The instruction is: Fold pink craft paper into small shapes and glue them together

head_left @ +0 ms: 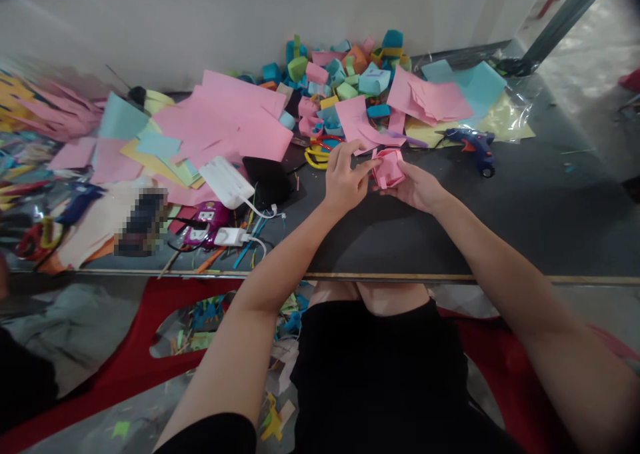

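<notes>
A small folded pink paper box (389, 169) is held up over the dark table, its open side facing me. My right hand (417, 186) is closed around its right and lower edge. From the left, my left hand (346, 177) pinches the box's left edge between thumb and fingers. Just behind the left hand lie scissors with yellow and red handles (316, 159). Pink paper sheets (361, 124) lie right beyond the box.
A blue glue gun (475, 149) rests at the right. Colourful folded paper boxes (345, 74) are heaped against the wall. Pink sheets (235, 117), a white power bank (227, 182) and a purple power strip (207, 222) lie at the left. The table's front edge (380, 278) runs before my lap.
</notes>
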Motion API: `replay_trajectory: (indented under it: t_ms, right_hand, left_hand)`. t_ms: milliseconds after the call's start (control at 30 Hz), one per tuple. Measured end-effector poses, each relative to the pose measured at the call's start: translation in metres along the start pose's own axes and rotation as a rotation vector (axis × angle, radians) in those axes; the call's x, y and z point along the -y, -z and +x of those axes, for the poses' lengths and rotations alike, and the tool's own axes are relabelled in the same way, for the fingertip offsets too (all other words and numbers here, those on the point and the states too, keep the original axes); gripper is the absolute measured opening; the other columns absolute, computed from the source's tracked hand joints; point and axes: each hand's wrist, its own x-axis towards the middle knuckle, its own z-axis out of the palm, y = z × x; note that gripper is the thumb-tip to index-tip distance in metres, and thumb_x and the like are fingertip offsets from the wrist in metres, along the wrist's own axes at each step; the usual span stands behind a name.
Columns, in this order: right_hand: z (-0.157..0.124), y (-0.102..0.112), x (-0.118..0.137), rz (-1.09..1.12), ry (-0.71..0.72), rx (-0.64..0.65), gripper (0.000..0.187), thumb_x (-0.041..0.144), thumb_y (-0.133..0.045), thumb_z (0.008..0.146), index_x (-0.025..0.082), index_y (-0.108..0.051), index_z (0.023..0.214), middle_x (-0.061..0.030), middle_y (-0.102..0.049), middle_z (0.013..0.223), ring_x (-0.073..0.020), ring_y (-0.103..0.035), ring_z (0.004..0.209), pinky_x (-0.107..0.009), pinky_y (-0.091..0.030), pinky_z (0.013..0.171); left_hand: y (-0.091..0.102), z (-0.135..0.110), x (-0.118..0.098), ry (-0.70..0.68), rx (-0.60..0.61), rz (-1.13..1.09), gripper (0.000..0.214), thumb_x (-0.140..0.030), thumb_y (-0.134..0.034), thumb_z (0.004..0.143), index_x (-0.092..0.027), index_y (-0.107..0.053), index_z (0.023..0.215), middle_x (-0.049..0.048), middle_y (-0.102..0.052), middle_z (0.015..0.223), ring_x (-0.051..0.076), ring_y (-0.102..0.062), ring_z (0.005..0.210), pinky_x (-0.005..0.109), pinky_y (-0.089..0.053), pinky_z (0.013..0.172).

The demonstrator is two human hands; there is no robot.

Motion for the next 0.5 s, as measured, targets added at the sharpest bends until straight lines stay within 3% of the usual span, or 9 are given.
replay_trajectory:
  t_ms: [267,500]
  right_hand:
    - [-0.0005,0.0003,0.0007,-0.02,-0.007,-0.02,0.04,0.058,-0.066,0.093,0.023,-0.069,0.113,-0.0103,-0.078,0.103,-0.028,-0.076,0.098,-0.047,-0.063,0.094]
    - [-0.0019,-0.0018,0.0031,-0.006,-0.014,-0.026,0.035,0.053,-0.062,0.097,0.022,-0.07,0.112,-0.0093,-0.079,0.101,-0.0263,-0.077,0.094,-0.045,-0.064,0.093]
  left_hand:
    - [-0.0034,-0.0007,0.0035,-0.01,0.034,-0.027,0.029,-0.033,-0.053,0.105,-0.029,-0.075,0.123,0.0116,-0.066,0.134,0.031,-0.06,0.131,0.052,-0.046,0.115]
    - [0.0009,0.001,-0.0017,-0.026,0.003,-0.004,0.034,-0.036,-0.045,0.108,-0.028,-0.076,0.12,0.0129,-0.068,0.129,0.029,-0.063,0.127,0.052,-0.048,0.113]
